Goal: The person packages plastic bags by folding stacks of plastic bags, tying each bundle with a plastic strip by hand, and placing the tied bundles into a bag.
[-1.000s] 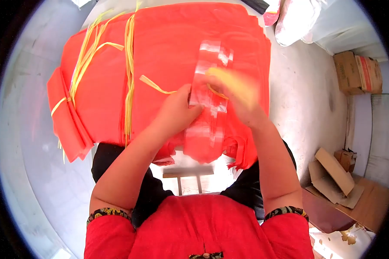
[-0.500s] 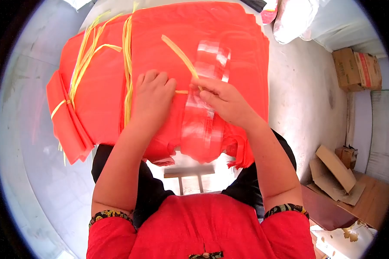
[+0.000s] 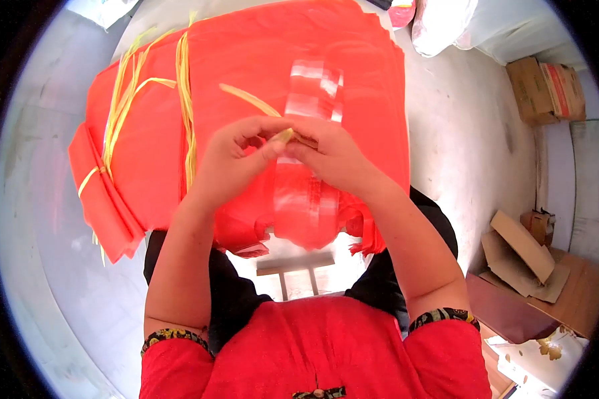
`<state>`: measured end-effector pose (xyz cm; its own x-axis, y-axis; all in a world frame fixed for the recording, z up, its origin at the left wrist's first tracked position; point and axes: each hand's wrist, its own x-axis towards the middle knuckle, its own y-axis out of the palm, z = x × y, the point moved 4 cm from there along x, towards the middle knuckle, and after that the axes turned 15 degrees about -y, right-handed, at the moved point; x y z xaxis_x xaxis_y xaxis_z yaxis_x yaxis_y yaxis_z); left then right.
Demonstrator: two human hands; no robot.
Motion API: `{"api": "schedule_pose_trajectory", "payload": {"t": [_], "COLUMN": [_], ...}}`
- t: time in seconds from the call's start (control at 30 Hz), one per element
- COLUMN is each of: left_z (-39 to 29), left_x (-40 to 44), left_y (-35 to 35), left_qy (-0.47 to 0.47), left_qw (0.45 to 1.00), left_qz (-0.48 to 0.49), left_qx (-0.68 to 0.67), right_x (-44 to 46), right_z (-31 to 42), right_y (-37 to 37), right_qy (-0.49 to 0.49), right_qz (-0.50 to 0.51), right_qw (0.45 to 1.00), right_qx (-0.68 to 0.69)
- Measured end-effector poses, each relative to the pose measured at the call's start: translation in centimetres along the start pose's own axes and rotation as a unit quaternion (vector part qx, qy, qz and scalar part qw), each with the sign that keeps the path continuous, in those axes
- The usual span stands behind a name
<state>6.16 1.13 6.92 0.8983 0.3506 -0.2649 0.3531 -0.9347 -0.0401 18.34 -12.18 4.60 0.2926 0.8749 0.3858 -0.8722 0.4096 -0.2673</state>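
Observation:
Over a broad stack of red plastic bags, my two hands meet at a yellow plastic strip. My left hand pinches one end of it between thumb and finger. Fingers closed, my right hand grips the strip close beside it, and a loose end sticks out to the upper left. Under the hands lies a folded, shiny red-and-clear plastic bundle; whether the strip goes right round it is hidden.
Several loose yellow strips lie across the left of the stack. A rolled red bundle tied with yellow hangs at the left edge. Cardboard boxes stand at the right, with an opened carton lower down.
My left hand has lifted from the stack and moved right to meet my right hand, taking the strip's end. The strip's upper part has swung lower and left.

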Motion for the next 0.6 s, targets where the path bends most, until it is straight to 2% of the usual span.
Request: {"api": "schedule_pose_trajectory", "payload": {"t": [0.07,0.1,0.2,0.3,0.37,0.47,0.57,0.6], "left_z": [-0.5,-1.0,-1.5,0.0,0.1,-0.2,1.7,1.9], "left_x": [-0.5,-0.5,-0.7,0.1,0.4,0.3,0.5,0.6], "left_y": [0.5,0.6,0.9,1.0,0.9,0.9,0.7,0.5], "left_qy": [0.038,0.061,0.123,0.154,0.150,0.062,-0.017,-0.040], "left_qw": [0.999,0.997,0.970,0.948,0.931,0.949,0.993,0.993], "left_qz": [0.013,-0.014,-0.065,-0.071,-0.088,-0.101,-0.081,-0.071], "left_qx": [-0.009,0.053,0.198,0.268,0.321,0.291,0.087,0.080], "right_x": [-0.4,-0.5,-0.1,-0.3,-0.5,-0.4,-0.8,-0.9], "right_z": [-0.3,-0.2,0.8,0.2,0.6,1.7,2.5,2.6], "right_y": [-0.1,-0.2,-0.6,-0.1,0.0,-0.4,-0.6,-0.6], "right_qy": [0.069,0.102,0.104,0.057,0.074,0.085,0.055,0.040], "right_qz": [-0.023,-0.034,-0.013,-0.039,-0.028,-0.014,-0.051,-0.072], "right_qw": [0.997,0.994,0.993,0.998,0.997,0.996,0.996,0.996], "right_qx": [0.012,0.018,-0.062,-0.010,-0.025,-0.031,-0.039,-0.043]}}
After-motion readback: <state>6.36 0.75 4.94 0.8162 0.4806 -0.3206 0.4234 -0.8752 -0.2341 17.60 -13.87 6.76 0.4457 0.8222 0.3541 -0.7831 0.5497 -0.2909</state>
